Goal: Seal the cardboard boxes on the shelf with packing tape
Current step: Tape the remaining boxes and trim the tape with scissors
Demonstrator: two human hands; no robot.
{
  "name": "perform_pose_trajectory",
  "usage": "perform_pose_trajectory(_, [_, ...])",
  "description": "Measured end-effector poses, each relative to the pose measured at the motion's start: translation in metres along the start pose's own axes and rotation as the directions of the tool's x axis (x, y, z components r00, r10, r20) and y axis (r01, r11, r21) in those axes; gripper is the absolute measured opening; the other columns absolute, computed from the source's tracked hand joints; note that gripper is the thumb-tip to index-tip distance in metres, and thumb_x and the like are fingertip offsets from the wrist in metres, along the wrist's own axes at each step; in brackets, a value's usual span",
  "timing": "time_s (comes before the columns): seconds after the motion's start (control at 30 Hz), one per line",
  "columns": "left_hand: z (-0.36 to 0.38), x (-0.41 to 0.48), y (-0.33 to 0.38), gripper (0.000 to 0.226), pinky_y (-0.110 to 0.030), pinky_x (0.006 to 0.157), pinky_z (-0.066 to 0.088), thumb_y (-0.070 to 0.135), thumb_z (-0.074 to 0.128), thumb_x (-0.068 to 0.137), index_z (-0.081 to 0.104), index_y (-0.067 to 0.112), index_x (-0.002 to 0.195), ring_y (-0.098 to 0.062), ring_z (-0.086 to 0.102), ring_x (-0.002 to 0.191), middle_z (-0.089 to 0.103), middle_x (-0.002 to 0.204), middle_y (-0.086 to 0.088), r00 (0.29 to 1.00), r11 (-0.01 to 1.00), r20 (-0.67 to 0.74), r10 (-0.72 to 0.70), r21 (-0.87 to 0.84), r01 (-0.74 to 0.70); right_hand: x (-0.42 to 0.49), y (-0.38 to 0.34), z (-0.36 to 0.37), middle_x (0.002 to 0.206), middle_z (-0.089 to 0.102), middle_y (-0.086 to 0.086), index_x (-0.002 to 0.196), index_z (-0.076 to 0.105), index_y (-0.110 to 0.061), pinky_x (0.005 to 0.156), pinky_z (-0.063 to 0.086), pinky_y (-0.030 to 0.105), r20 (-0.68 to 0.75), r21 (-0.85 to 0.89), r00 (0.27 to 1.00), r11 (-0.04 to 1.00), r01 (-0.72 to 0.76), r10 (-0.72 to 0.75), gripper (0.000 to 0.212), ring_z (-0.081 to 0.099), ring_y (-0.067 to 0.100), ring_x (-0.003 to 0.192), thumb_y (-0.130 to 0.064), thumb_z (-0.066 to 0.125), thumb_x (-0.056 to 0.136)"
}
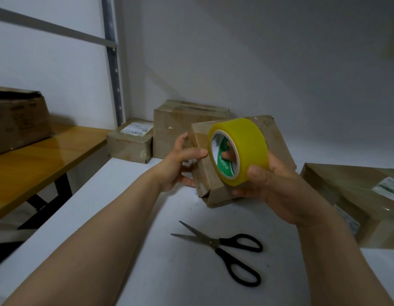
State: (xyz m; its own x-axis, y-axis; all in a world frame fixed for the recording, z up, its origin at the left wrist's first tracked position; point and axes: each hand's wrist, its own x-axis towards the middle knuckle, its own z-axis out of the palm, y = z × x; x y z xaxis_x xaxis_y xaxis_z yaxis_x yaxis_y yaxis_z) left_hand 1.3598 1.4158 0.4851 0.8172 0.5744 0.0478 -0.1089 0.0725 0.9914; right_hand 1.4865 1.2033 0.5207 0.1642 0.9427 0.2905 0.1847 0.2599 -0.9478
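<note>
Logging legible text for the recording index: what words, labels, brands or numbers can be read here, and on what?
Tape roll in the right hand: white characters on the green core, too blurred to read.
Small box at the back: white shipping label, print too small.
Right-side box: two labels, unreadable.
Large left box: faint print, blurred.
Held box, left hand: none seen.
Nothing can be quoted.

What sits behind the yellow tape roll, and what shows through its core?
A small cardboard box, gripped by the left hand, sits behind the tape roll. Fingers of the right hand show through the core. The roll hides part of the box's face.
</note>
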Motion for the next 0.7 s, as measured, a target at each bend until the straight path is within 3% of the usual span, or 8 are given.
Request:
perform_pose_trajectory(0.1, [-0.001, 0.0, -0.001, 0.089, -0.057, 0.076, 0.059, 0.042, 0.082, 0.06, 0.041, 0.046, 0.139, -0.044, 0.06, 0.116, 0.05, 0.137, -0.016, 1.0, 1.0, 0.006, -0.017, -0.025, 0.017, -0.001, -0.002, 0.0, 0.137, 0.064, -0.003, 0.143, 0.046, -0.035, 0.099, 0.051, 0.055, 0.041, -0.027, 0.999, 0.999, -0.019, 0.02, 0.093, 0.062, 0.027, 0.125, -0.066, 0.083, 0.063])
perform_pose_trajectory(0.2, [0.0, -0.002, 0.0, 0.079, -0.057, 0.076, 0.058, 0.04, 0.079, 0.067, 0.043, 0.043, 0.138, -0.044, 0.06, 0.115, 0.051, 0.136, -0.017, 0.998, 0.997, 0.009, -0.055, -0.05, 0.055, -0.002, -0.003, 0.003, 0.135, 0.065, -0.005, 0.139, 0.048, -0.038, 0.094, 0.055, 0.05, 0.012, -0.076, 0.999, 0.996, 0.049, -0.049, 0.082, 0.063, 0.022, 0.123, -0.061, 0.082, 0.068])
perform_pose_trajectory(0.3, [0.001, -0.008, 0.001, 0.07, -0.058, 0.074, 0.058, 0.043, 0.075, 0.072, 0.047, 0.036, 0.137, -0.041, 0.064, 0.106, 0.053, 0.132, -0.017, 0.995, 0.994, 0.001, -0.097, -0.046, 0.097, -0.001, -0.002, 0.005, 0.13, 0.066, -0.01, 0.137, 0.045, -0.038, 0.092, 0.058, 0.04, -0.033, -0.109, 0.994, 0.989, 0.1, -0.104, 0.063, 0.065, 0.016, 0.119, -0.033, 0.076, 0.082])
perform_pose_trajectory(0.47, [0.002, -0.02, 0.002, 0.071, -0.058, 0.073, 0.061, 0.063, 0.075, 0.071, 0.057, 0.027, 0.13, -0.038, 0.072, 0.088, 0.063, 0.118, -0.023, 0.95, 0.948, 0.053, -0.307, -0.075, 0.31, 0.008, 0.007, 0.007, 0.139, 0.061, -0.012, 0.145, 0.038, -0.031, 0.105, 0.05, 0.037, -0.041, -0.211, 0.993, 0.972, 0.099, -0.11, 0.067, 0.057, 0.007, 0.129, -0.023, 0.074, 0.089])
perform_pose_trajectory(0.57, [0.004, -0.023, 0.008, 0.075, -0.056, 0.08, 0.06, 0.077, 0.062, 0.075, 0.057, 0.029, 0.133, -0.04, 0.074, 0.089, 0.066, 0.116, -0.021, 0.945, 0.942, -0.008, -0.328, 0.067, 0.328, 0.011, 0.011, 0.007, 0.132, 0.065, -0.018, 0.143, 0.04, -0.034, 0.093, 0.055, 0.028, -0.12, -0.248, 0.983, 0.963, 0.103, -0.136, 0.058, 0.061, 0.005, 0.122, -0.013, 0.066, 0.095])
perform_pose_trajectory(0.7, [0.003, -0.031, 0.024, 0.092, -0.045, 0.078, 0.062, 0.092, 0.042, 0.071, 0.041, 0.034, 0.143, -0.032, 0.075, 0.081, 0.071, 0.108, -0.021, 0.95, 0.826, -0.091, -0.298, 0.474, 0.304, 0.015, 0.018, 0.005, 0.116, 0.069, -0.018, 0.129, 0.051, -0.04, 0.071, 0.056, 0.026, -0.307, -0.245, 0.943, 0.968, 0.054, -0.131, 0.038, 0.065, 0.008, 0.11, -0.021, 0.064, 0.098])
